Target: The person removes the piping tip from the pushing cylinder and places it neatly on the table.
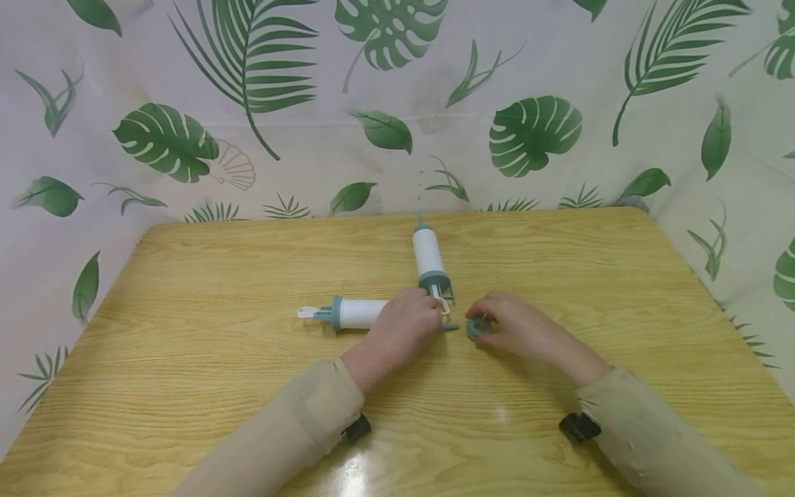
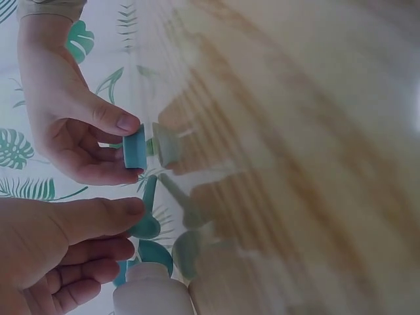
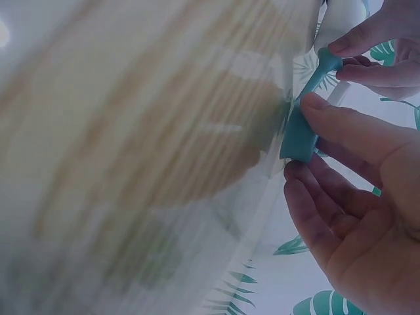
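Note:
My left hand [image 1: 400, 328] pinches a teal pointed nozzle [image 2: 147, 225] between thumb and fingers, its thin tip aimed right. Across from it, my right hand [image 1: 524, 330] holds a teal ring-shaped cap [image 1: 477, 329] by its edges, low over the table. In the right wrist view the nozzle tip overlaps the cap [image 3: 300, 138]. A white syringe-like barrel [image 1: 360, 314] with a teal flange and white pull handle lies at the left hand, its right end hidden behind that hand. Its open-looking white neck [image 2: 146, 270] shows in the left wrist view.
Behind the hands lies a second white syringe [image 1: 428, 252], its teal nozzle toward the back edge and its handle near the left hand. The wooden table [image 1: 186, 359] meets a leaf-patterned cloth [image 1: 447, 138] at the back. Dark wrist cameras sit under both sleeves.

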A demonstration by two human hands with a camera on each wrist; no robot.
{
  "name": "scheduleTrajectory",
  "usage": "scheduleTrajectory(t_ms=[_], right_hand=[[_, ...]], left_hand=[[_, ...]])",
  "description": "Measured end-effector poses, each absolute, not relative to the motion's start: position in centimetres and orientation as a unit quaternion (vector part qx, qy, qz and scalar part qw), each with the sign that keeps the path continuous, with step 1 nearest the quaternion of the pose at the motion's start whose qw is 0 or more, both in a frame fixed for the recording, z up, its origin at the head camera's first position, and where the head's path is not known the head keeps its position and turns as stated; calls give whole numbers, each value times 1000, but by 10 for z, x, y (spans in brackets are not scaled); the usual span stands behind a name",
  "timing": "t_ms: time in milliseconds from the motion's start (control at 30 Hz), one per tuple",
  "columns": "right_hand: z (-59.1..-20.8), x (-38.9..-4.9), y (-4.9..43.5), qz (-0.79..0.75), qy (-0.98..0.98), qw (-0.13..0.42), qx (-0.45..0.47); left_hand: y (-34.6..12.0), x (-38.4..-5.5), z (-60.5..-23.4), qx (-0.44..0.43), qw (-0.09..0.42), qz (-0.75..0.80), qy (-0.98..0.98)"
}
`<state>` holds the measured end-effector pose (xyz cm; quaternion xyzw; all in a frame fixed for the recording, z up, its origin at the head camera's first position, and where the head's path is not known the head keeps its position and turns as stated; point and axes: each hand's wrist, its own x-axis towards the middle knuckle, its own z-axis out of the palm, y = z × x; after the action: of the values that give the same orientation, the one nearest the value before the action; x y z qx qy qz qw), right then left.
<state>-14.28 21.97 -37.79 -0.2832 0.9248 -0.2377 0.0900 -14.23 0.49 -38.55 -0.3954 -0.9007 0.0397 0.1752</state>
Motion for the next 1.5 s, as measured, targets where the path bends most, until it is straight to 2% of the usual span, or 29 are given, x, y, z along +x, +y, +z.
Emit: scheduleTrajectory(t_ms=[733, 833, 1000, 1100, 1333, 1500], right_hand=[[-380, -144, 219, -234, 927, 102, -276], [-378, -144, 219, -239, 929, 111, -262], [-370, -146, 221, -255, 931, 121, -233], [-365, -151, 221, -264, 931, 110, -228], [-355, -181, 215, -291, 927, 87, -221], [-347, -212, 205, -340, 917, 107, -177]], left_hand=[[6, -143, -383, -386, 140, 19, -912], [3, -142, -378, -377, 127, -18, -917], [-6, -143, -368, -329, 107, -165, -924], [-13, -147, -361, -278, 75, -251, -924], [-16, -166, -351, -151, -61, -386, -908], [-9, -178, -354, -111, -100, -385, -911]])
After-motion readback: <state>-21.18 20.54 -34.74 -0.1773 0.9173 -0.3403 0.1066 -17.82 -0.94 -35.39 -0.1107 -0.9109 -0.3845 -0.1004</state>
